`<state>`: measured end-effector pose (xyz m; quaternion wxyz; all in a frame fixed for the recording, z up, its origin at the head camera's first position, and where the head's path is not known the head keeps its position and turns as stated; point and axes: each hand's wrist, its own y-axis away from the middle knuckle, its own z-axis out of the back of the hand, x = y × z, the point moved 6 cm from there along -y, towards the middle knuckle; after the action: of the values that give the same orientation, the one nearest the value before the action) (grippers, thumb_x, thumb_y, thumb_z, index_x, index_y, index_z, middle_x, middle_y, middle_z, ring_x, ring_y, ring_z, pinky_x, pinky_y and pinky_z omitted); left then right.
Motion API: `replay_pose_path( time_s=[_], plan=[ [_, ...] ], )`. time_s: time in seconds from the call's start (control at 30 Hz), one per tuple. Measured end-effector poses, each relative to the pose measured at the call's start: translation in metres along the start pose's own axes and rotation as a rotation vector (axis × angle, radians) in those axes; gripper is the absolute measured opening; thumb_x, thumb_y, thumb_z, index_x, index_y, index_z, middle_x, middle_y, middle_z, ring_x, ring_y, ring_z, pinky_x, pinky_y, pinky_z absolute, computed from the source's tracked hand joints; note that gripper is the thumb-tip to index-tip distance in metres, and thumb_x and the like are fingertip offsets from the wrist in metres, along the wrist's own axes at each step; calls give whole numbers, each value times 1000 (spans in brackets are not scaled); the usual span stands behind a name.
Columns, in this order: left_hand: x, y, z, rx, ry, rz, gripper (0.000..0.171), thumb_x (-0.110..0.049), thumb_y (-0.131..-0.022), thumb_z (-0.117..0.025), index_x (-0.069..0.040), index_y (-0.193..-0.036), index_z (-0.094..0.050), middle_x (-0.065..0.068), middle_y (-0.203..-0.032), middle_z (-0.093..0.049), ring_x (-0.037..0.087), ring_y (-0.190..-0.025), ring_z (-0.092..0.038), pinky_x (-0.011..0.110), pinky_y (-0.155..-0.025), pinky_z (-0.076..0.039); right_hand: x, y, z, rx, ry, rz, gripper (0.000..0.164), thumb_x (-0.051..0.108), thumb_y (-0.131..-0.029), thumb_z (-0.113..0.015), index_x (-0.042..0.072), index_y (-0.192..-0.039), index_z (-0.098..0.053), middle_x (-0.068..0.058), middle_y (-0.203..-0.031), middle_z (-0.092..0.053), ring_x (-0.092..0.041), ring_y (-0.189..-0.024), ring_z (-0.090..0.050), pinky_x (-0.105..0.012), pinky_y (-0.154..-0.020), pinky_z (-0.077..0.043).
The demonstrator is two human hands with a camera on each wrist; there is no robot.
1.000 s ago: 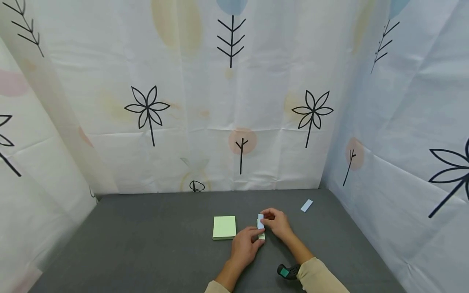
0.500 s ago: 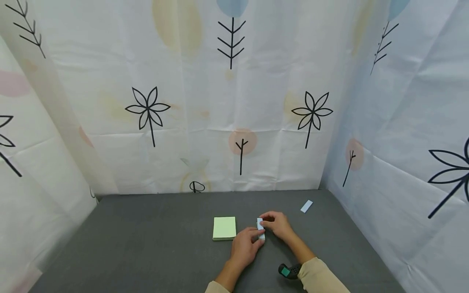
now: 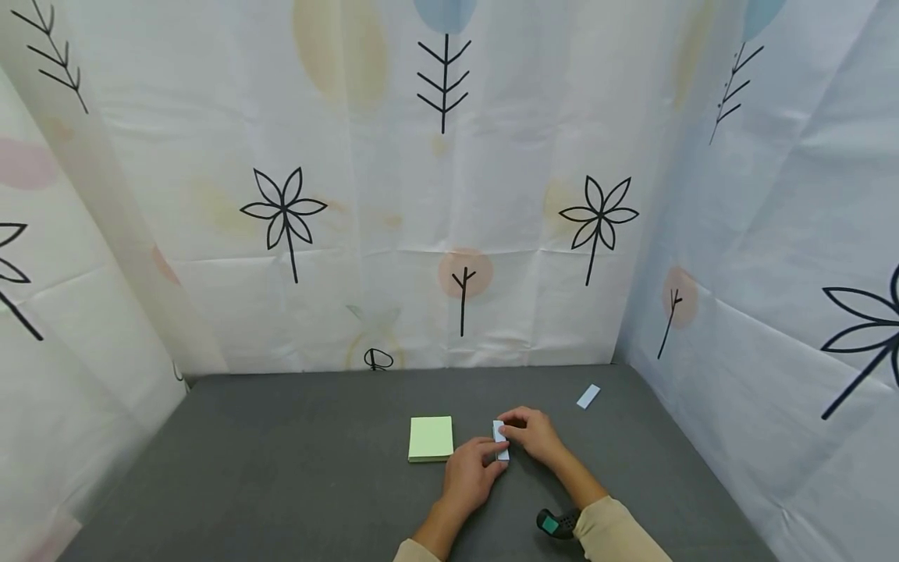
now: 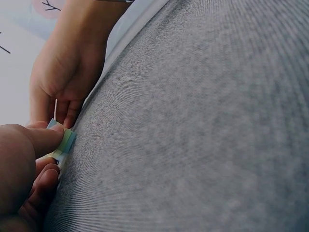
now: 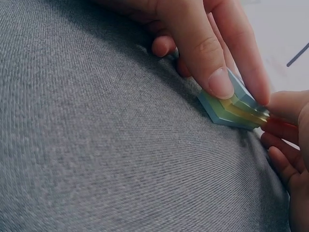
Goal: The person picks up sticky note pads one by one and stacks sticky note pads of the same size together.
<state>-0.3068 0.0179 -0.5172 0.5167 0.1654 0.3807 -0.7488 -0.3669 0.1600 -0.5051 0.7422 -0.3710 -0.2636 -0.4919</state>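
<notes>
A small stack of narrow sticky note pads point(image 3: 502, 454) lies on the grey table between my hands. Its layers are pale blue, green and yellow, as the right wrist view shows, with pale blue on top. My left hand point(image 3: 469, 472) pinches the near end of the stack between thumb and fingers. At the far end my right hand point(image 3: 535, 435) grips it, the thumb point(image 5: 219, 82) pressed to the layered side. Fingers hide part of the stack in every view.
Left of the hands sits a square light green sticky note pad point(image 3: 431, 437). A loose pale blue strip pad point(image 3: 588, 396) lies at the back right. Near the right sleeve is a black device point(image 3: 557, 524) with a green patch. Printed white curtains point(image 3: 365, 297) border the table.
The top pale blue pad has slid toward me, covering the green that showed at the near end, and sits flush with the stack. My right hand moved slightly nearer with it.
</notes>
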Motion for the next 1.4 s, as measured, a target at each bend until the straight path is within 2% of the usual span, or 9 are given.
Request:
replay_pose_path(
  time_s=[0.17,0.33,0.53,0.73,0.87,1.03,1.23,1.4],
  plan=[
    [-1,-1,1,13,-5,-1,28,-21,-81,-79,-22,-109,-77,-4,-107,-68,3,-77,-63,28,-68,-50,-1,1,2,-11,-50,-22,24,12,-88,-72,1,-110,-71,-8,-101,-69,-24,-93,-64,-37,-80,-51],
    [-1,-1,0,18,-4,11,29,-22,-81,-79,-22,-109,-77,-4,-106,-68,2,-76,-62,28,-67,-50,-3,-1,14,-92,-73,-8,25,8,-88,-71,-2,-111,-69,-10,-102,-70,-27,-96,-65,-42,-84,-51],
    [-1,-1,0,-10,-11,-5,30,-21,-79,-80,-22,-109,-77,-4,-105,-68,3,-75,-62,28,-66,-49,-16,-3,39,-217,35,17,26,9,-86,-73,-1,-110,-69,-17,-110,-67,-37,-107,-59,-53,-91,-44],
    [-2,0,1,-18,0,-7,30,-20,-79,-80,-22,-108,-77,-4,-105,-68,4,-76,-62,28,-66,-49,-35,1,62,-285,204,32,37,11,-84,-75,-5,-115,-65,-27,-123,-59,-46,-118,-48,-59,-100,-32],
    [-2,1,1,-21,6,-10,29,-21,-79,-80,-23,-108,-77,-5,-106,-68,4,-77,-62,28,-67,-49,-50,5,79,-276,305,-29,46,17,-86,-73,-6,-124,-60,-30,-133,-50,-50,-126,-38,-63,-102,-26],
    [0,3,-1,-21,10,-13,29,-21,-79,-81,-24,-108,-77,-5,-105,-69,4,-78,-62,28,-68,-49,-72,16,95,-228,425,-142,56,26,-88,-71,-4,-132,-55,-30,-140,-44,-51,-131,-32,-69,-98,-26],
    [0,3,0,-40,0,-19,29,-20,-78,-81,-24,-107,-77,-4,-105,-69,6,-80,-63,29,-70,-49,-86,22,101,-150,522,-176,66,34,-91,-66,-5,-141,-45,-29,-146,-37,-51,-135,-25,-71,-99,-22],
    [0,2,1,-40,1,-18,29,-20,-79,-80,-24,-108,-77,-4,-105,-69,6,-81,-62,29,-70,-49,-87,21,99,-66,568,-200,65,38,-97,-56,-4,-144,-40,-27,-149,-33,-50,-138,-19,-69,-103,-15]
  ],
)
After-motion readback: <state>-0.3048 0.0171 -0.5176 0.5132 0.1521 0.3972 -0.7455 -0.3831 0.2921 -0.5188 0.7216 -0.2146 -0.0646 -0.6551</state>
